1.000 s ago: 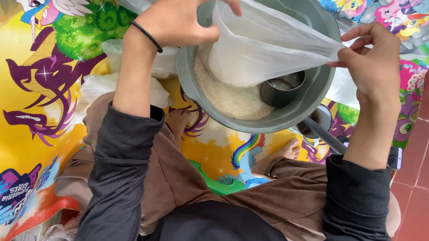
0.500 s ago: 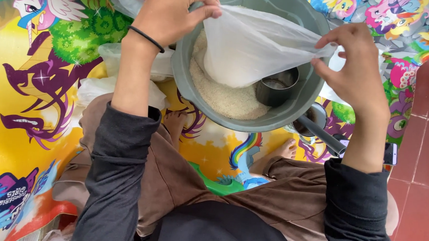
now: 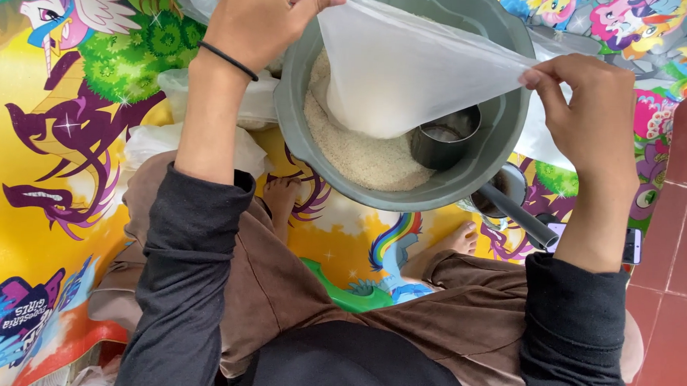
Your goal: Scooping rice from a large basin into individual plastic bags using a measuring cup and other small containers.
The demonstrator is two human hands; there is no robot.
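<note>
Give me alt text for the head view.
Both hands, left hand and right hand, hold a translucent plastic bag stretched over a grey basin of rice, beside a metal cup.

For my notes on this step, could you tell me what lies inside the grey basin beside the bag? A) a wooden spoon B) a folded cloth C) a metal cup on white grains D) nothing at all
C: a round metal cup rests on white grains in the grey basin, next to the plastic bag.

Cartoon-print mat (image 3: pixel 47 167) — grey basin (image 3: pixel 300 130), plastic bags (image 3: pixel 170 141) on it.
</note>
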